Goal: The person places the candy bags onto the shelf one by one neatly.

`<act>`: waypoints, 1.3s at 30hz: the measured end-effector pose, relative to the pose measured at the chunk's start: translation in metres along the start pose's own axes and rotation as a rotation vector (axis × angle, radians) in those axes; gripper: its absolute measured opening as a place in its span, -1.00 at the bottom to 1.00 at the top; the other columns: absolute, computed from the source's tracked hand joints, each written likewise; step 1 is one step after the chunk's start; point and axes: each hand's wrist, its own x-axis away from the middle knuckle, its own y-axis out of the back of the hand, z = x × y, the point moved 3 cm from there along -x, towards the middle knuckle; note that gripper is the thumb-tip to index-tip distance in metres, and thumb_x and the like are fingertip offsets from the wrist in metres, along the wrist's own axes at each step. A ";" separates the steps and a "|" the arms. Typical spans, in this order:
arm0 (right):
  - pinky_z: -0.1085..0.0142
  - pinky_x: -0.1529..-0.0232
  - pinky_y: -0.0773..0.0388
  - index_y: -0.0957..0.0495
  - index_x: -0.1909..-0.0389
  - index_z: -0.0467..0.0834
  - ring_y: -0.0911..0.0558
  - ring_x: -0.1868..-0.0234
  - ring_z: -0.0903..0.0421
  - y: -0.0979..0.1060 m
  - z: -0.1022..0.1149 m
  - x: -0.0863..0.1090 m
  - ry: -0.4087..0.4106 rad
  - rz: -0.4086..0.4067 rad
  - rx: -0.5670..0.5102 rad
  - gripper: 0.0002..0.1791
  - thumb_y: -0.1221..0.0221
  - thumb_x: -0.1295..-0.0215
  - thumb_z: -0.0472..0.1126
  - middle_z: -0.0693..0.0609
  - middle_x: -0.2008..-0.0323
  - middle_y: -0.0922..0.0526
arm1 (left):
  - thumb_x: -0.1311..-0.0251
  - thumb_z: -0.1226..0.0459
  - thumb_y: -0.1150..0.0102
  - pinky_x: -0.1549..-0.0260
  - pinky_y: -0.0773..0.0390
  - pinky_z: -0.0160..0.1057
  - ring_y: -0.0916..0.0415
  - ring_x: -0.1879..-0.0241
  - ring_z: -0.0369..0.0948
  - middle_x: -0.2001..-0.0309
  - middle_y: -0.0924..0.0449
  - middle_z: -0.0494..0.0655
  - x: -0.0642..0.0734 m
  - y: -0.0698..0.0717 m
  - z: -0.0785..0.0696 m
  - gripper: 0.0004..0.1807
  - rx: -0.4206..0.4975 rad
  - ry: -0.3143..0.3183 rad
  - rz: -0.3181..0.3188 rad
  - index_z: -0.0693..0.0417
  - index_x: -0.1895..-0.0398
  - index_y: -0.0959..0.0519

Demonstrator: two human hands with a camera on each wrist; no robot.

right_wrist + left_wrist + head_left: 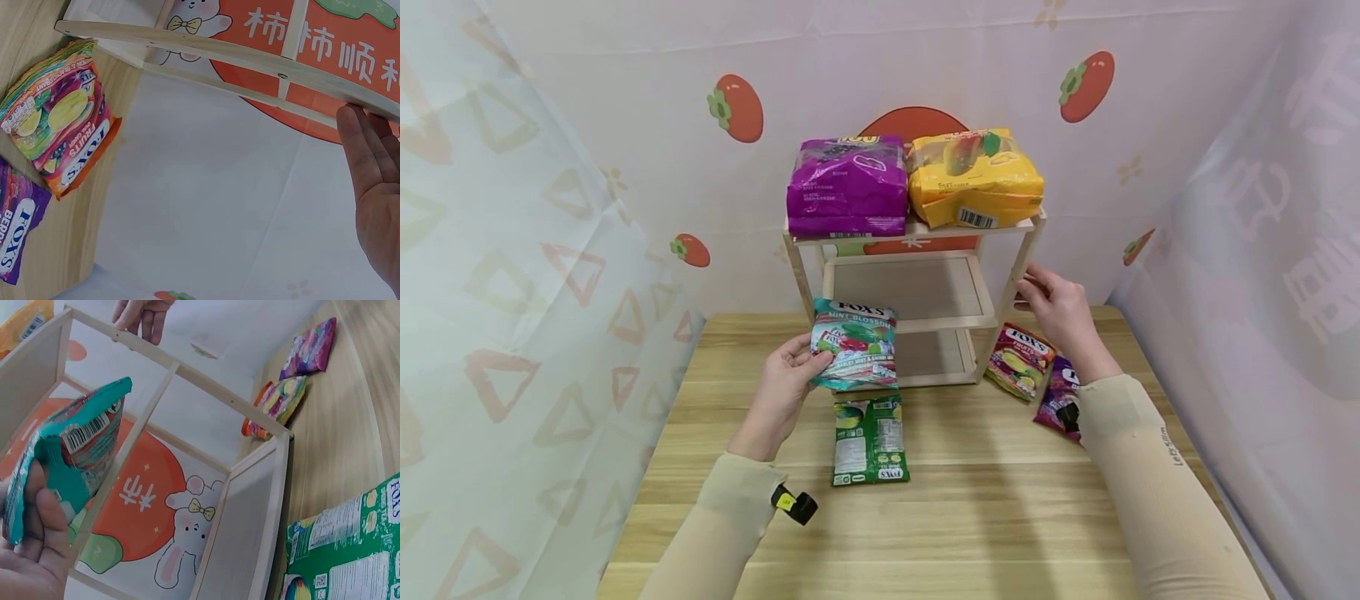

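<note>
My left hand (781,385) grips a teal candy bag (856,348) marked "FOX'S Mint Blossom" by its left edge, in front of the wooden shelf rack (917,322). In the left wrist view the thumb and fingers pinch the teal bag (81,440), with its barcode side showing. Over at the rack's right side, my right hand (1058,315) has its fingertips right at the upright post. The right wrist view shows the fingers of that right hand (375,169) extended against the post (237,53).
On the rack's top sit a purple bag (847,187) and a yellow bag (976,182). A green candy bag (871,442) lies on the table before the rack. To its right lie an orange-edged fruit candy bag (1019,362) and a purple candy bag (1062,398).
</note>
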 end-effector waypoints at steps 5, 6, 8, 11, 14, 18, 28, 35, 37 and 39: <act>0.08 -0.06 -0.64 -0.41 -0.41 -0.27 -0.68 -0.10 -0.25 0.000 -0.001 0.001 -0.006 0.000 -0.005 -0.51 0.03 -0.62 -0.10 -0.34 -0.18 -0.61 | -0.43 0.32 -0.23 0.13 -0.71 -0.32 -0.72 0.23 -0.29 0.14 -0.76 -0.11 -0.002 -0.002 0.003 -0.46 -0.004 0.052 -0.050 0.26 -0.39 -0.36; 0.09 -0.06 -0.64 -0.41 -0.41 -0.27 -0.68 -0.10 -0.25 0.000 -0.001 0.000 -0.006 0.000 -0.006 -0.51 0.03 -0.62 -0.10 -0.34 -0.18 -0.61 | -0.43 0.32 -0.23 0.13 -0.71 -0.32 -0.72 0.24 -0.29 0.15 -0.76 -0.11 -0.002 -0.002 0.003 -0.47 -0.005 0.063 -0.060 0.26 -0.39 -0.36; 0.10 -0.06 -0.65 -0.41 -0.41 -0.27 -0.68 -0.10 -0.25 0.000 -0.001 0.000 -0.006 -0.001 -0.003 -0.51 0.03 -0.62 -0.10 -0.34 -0.18 -0.62 | -0.43 0.32 -0.22 0.15 -0.71 -0.32 -0.72 0.25 -0.29 0.16 -0.76 -0.11 -0.002 -0.002 0.004 -0.46 -0.005 0.083 -0.076 0.26 -0.40 -0.35; 0.10 -0.05 -0.65 -0.42 -0.40 -0.27 -0.69 -0.09 -0.25 0.000 -0.002 0.000 -0.004 -0.003 0.000 -0.51 0.03 -0.62 -0.10 -0.34 -0.17 -0.62 | -0.44 0.32 -0.22 0.18 -0.71 -0.33 -0.72 0.27 -0.29 0.19 -0.76 -0.11 -0.003 -0.003 0.005 -0.44 0.001 0.107 -0.087 0.28 -0.41 -0.33; 0.09 -0.04 -0.66 -0.43 -0.39 -0.28 -0.69 -0.08 -0.25 -0.001 -0.002 0.000 0.004 -0.006 0.004 -0.52 0.03 -0.63 -0.11 -0.34 -0.16 -0.63 | -0.43 0.32 -0.22 0.20 -0.71 -0.35 -0.72 0.27 -0.29 0.20 -0.76 -0.11 -0.004 -0.003 0.006 -0.43 0.012 0.124 -0.096 0.30 -0.42 -0.31; 0.09 -0.04 -0.66 -0.43 -0.39 -0.29 -0.70 -0.07 -0.25 -0.001 -0.002 0.000 0.007 -0.008 0.005 -0.52 0.03 -0.63 -0.11 -0.34 -0.15 -0.63 | -0.43 0.31 -0.22 0.24 -0.71 -0.34 -0.71 0.29 -0.29 0.22 -0.75 -0.12 -0.004 -0.003 0.008 -0.44 0.015 0.141 -0.113 0.30 -0.40 -0.32; 0.00 -0.07 -0.65 -0.44 -0.37 -0.30 -0.69 -0.07 -0.27 0.000 -0.001 0.000 -0.002 -0.007 -0.003 -0.53 0.02 -0.63 -0.11 -0.35 -0.14 -0.63 | -0.42 0.32 -0.24 0.28 -0.71 -0.27 -0.69 0.32 -0.25 0.17 -0.72 -0.08 -0.006 -0.008 0.009 -0.50 0.033 0.114 -0.163 0.29 -0.34 -0.39; 0.00 -0.07 -0.64 -0.44 -0.37 -0.30 -0.69 -0.08 -0.28 -0.001 -0.001 0.000 0.001 -0.007 -0.005 -0.52 0.02 -0.63 -0.10 -0.35 -0.15 -0.63 | -0.42 0.30 -0.24 0.40 -0.65 -0.32 -0.67 0.37 -0.26 0.17 -0.72 -0.06 -0.009 -0.009 0.008 -0.50 0.026 0.103 -0.177 0.29 -0.33 -0.38; 0.00 -0.06 -0.64 -0.45 -0.36 -0.31 -0.69 -0.07 -0.27 -0.001 -0.002 0.000 0.004 -0.008 -0.005 -0.52 0.02 -0.63 -0.10 -0.35 -0.15 -0.63 | -0.42 0.30 -0.24 0.42 -0.64 -0.33 -0.67 0.38 -0.26 0.18 -0.72 -0.06 -0.010 -0.009 0.008 -0.50 0.033 0.097 -0.181 0.29 -0.33 -0.38; -0.02 -0.07 -0.64 -0.45 -0.35 -0.31 -0.69 -0.07 -0.27 -0.001 -0.002 -0.001 0.007 -0.008 -0.005 -0.53 0.02 -0.63 -0.10 -0.35 -0.14 -0.63 | -0.42 0.31 -0.24 0.42 -0.64 -0.32 -0.66 0.39 -0.25 0.19 -0.72 -0.06 -0.011 -0.009 0.008 -0.51 0.044 0.091 -0.184 0.27 -0.33 -0.38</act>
